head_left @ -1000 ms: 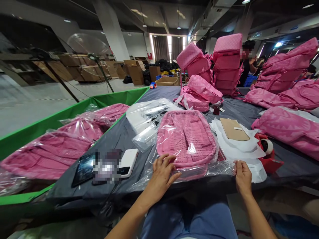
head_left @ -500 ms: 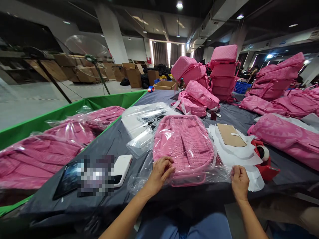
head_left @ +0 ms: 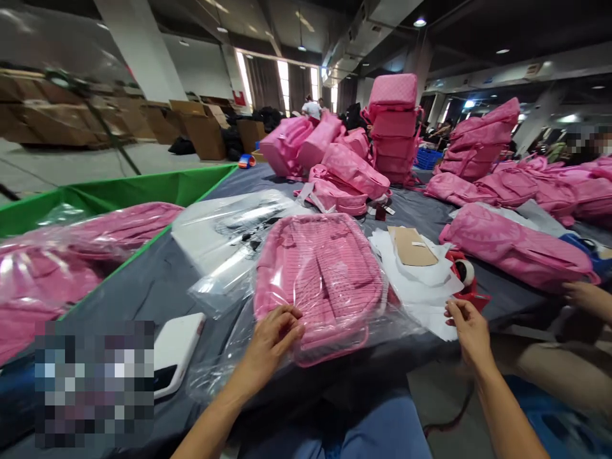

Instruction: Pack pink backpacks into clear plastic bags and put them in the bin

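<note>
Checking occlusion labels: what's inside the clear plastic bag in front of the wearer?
Inside the clear plastic bag is a pink backpack, lying flat. Its underside and interior are hidden; the left hand covers part of its near-left edge.

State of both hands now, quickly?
Left hand: fingers bent at the plastic-wrapped pink backpack; grip unclear.
Right hand: fingers bent by the white paper sheets; cannot tell whether it holds anything.

From mid-view, a white device [head_left: 184, 347] lies at eight o'clock, cardboard boxes [head_left: 205, 135] at ten, a ceiling lamp [head_left: 419, 22] at one, a blue crate [head_left: 429, 158] at two.
</note>
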Available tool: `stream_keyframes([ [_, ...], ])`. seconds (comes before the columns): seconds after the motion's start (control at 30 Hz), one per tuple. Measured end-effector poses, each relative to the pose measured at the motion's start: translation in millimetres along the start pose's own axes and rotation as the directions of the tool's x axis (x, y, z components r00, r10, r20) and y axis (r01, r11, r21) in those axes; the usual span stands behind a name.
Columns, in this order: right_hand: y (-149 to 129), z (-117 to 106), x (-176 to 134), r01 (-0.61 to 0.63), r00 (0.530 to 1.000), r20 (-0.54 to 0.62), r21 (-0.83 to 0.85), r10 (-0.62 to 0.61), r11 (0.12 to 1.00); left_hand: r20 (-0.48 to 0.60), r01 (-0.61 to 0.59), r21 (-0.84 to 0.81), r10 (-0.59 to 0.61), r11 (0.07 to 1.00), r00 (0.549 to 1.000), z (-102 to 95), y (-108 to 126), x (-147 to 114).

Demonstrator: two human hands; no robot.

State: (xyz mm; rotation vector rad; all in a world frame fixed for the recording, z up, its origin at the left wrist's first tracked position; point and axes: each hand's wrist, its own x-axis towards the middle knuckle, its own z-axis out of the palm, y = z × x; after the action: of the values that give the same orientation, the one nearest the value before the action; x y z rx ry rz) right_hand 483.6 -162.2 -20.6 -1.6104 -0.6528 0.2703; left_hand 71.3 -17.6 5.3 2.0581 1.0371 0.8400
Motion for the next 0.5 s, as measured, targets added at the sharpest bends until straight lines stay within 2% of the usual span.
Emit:
stream_keyframes([
  [0.17,0,-89,33,0.08,0.963,-0.221,-0.321,-0.157,0.944,0.005,-0.031,0.026,0.031,0.999,1.0,-3.6,-13,2],
  [0.27,0,-122,47,0.052,0.943,-0.278,-0.422,-0.183,0.905,-0.001,-0.018,0.025,0.018,1.0,1.0,-2.7,-31,5],
  [0.37,7,-127,59,0.019,0.962,-0.24,-0.422,-0.133,0.906,-0.014,0.001,-0.008,-0.001,1.0,1.0,1.0,-45,4],
  [0.5,20,-108,79,-0.023,0.987,-0.156,-0.389,-0.042,0.921,0.002,0.064,-0.012,-0.064,0.998,0.998,1.7,-50,2],
])
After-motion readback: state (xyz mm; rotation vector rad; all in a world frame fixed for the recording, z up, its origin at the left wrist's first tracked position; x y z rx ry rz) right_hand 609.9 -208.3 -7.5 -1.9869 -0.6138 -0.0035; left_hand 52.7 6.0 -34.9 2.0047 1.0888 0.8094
